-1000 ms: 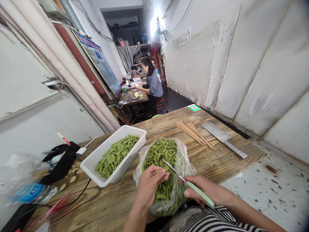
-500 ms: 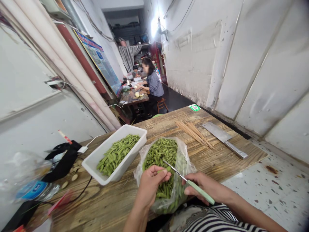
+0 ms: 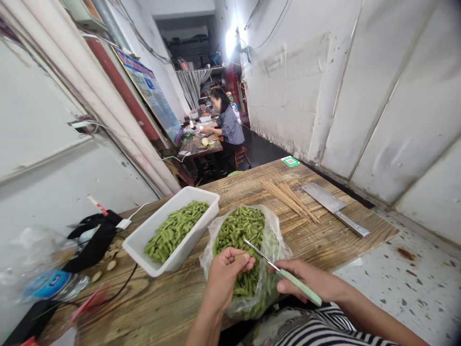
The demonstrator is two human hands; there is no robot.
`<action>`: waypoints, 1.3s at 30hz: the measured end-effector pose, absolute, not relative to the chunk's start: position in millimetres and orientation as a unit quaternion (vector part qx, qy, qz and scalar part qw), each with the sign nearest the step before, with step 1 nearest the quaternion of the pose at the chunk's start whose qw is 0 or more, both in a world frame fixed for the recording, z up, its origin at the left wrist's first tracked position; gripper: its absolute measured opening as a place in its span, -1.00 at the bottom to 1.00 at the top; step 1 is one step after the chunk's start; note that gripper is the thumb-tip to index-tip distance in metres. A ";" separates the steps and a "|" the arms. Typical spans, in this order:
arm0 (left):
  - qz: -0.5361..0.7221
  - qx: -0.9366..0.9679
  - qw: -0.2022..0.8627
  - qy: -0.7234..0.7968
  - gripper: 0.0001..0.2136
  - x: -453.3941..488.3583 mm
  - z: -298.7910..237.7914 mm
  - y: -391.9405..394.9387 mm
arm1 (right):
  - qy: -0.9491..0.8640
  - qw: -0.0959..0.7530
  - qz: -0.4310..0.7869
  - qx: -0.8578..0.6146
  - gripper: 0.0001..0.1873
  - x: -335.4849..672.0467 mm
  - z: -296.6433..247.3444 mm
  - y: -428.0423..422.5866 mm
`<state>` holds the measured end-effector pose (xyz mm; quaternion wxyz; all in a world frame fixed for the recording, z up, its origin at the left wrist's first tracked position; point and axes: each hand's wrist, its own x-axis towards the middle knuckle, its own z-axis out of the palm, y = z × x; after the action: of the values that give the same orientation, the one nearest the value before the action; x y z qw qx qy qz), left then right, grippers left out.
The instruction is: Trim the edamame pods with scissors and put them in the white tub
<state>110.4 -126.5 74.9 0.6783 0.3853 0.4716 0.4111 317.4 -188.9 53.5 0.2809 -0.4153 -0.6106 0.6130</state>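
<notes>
My left hand (image 3: 225,276) is over the near left side of a soft, see-through plastic bag (image 3: 276,242) heaped with loose green bean pods (image 3: 240,226), thumb and forefinger pinching a single plump green pod (image 3: 251,251). My right hand (image 3: 300,278) is curled around the pale green handle of slim metal-bladed scissors (image 3: 301,288), their blades slanting up and left over the bag's mouth, close by the pinched pod; I can't tell whether metal and pod touch. The bag sits open at the near edge of a brown wooden tabletop (image 3: 169,302), right in front of me. Just left of it stands a rectangular white plastic tub (image 3: 136,259), partly filled with more green pods (image 3: 175,233). Beyond the bag to the right lies a loose bundle of thin wooden skewers (image 3: 290,199), with a broad steel cleaver (image 3: 324,197) lying flat just beside them.
</notes>
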 end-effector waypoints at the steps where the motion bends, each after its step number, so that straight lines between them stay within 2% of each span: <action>1: 0.410 0.387 0.678 0.472 -0.70 110.6 74.6 -126.8 | -0.603 0.282 0.619 -0.417 -0.55 316.4 53.4 -188.9; 6: 0.404 0.397 0.678 0.469 -0.71 112.0 70.8 -127.1 | -0.525 0.292 0.669 -0.438 -0.54 310.5 48.5 -186.4; 9: 0.446 0.433 0.600 0.503 -0.71 95.7 72.0 -114.7 | -0.522 0.304 0.660 -0.446 -0.53 312.4 44.4 -183.3; 11: 0.512 0.469 0.461 0.551 -0.70 73.0 76.9 -98.1 | -0.534 0.315 0.643 -0.450 -0.54 315.9 42.4 -182.5; 13: 0.551 0.512 0.270 0.601 -0.69 47.8 84.1 -79.2 | -0.544 0.317 0.633 -0.450 -0.54 318.9 40.8 -183.0; 16: 0.454 0.629 0.020 0.631 -0.70 29.7 91.6 -59.6 | -0.549 0.315 0.633 -0.446 -0.52 319.9 39.0 -184.2; 18: 0.375 0.696 -0.045 0.610 -0.76 39.7 88.7 -56.7 | -0.545 0.317 0.635 -0.446 -0.50 319.0 38.4 -184.2; 19: 0.337 0.727 -0.036 0.597 -0.78 50.1 84.3 -57.4 | -0.543 0.319 0.636 -0.446 -0.51 318.4 38.2 -183.9; 22: 0.208 0.798 0.085 0.559 -0.79 87.5 64.3 -59.5 | -0.537 0.322 0.638 -0.448 -0.53 318.1 38.3 -183.2; 24: 0.171 0.807 0.126 0.551 -0.83 105.7 50.5 -56.5 | -0.537 0.320 0.638 -0.450 -0.54 318.8 38.0 -183.5; 29: 0.201 0.790 0.151 0.559 -0.90 114.9 35.7 -43.9 | -0.531 0.306 0.640 -0.463 -0.52 320.7 36.4 -185.9; 33: 0.246 0.767 0.202 0.557 -0.85 111.0 44.9 -54.1 | -0.560 0.306 0.601 -0.482 -0.53 320.9 44.3 -186.4; 39: 0.344 0.641 0.427 0.536 -0.80 113.2 66.3 -89.9 | -0.655 0.292 0.497 -0.489 -0.59 316.2 64.0 -184.6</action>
<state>113.2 -89.9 66.3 0.4274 0.6414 0.5364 0.3436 316.2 -184.6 64.0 0.2918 -0.4890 -0.6548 0.4970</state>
